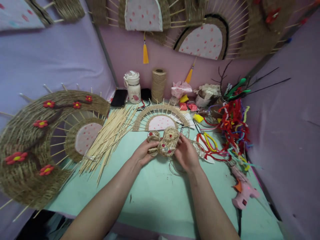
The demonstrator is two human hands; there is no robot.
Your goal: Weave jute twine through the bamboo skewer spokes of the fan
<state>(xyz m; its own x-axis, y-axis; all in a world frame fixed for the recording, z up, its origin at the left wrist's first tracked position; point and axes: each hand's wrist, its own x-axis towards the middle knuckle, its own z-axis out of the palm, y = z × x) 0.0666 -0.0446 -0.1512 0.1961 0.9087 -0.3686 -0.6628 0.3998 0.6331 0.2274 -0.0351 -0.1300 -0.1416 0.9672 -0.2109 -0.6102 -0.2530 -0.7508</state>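
Note:
Above the middle of the table, my two hands hold up a jute-twine ornament (pixel 170 140) with rounded lobes and small red and pale beads on its face. My left hand (pixel 144 152) is closed on the narrower left lobes, thumb in front. On the other side, the fingers of my right hand (pixel 187 154) pinch the edge of the larger lobes. Whether the left and right parts are joined cannot be made out. Loose twine (pixel 176 168) trails onto the table beneath my right hand. Just behind the ornament lies a half-round twine-and-stick fan (pixel 161 122) with a spotted white centre.
Bamboo sticks (pixel 107 136) lie left, beside a large flowered twine fan (pixel 22 133). Scissors (pixel 210 141) and coloured pipe cleaners (pixel 233 123) are right, with a pink glue gun (pixel 243 191) nearer. A white bottle (pixel 133 88), twine spool (pixel 158 85) and phone (pixel 119 97) stand behind.

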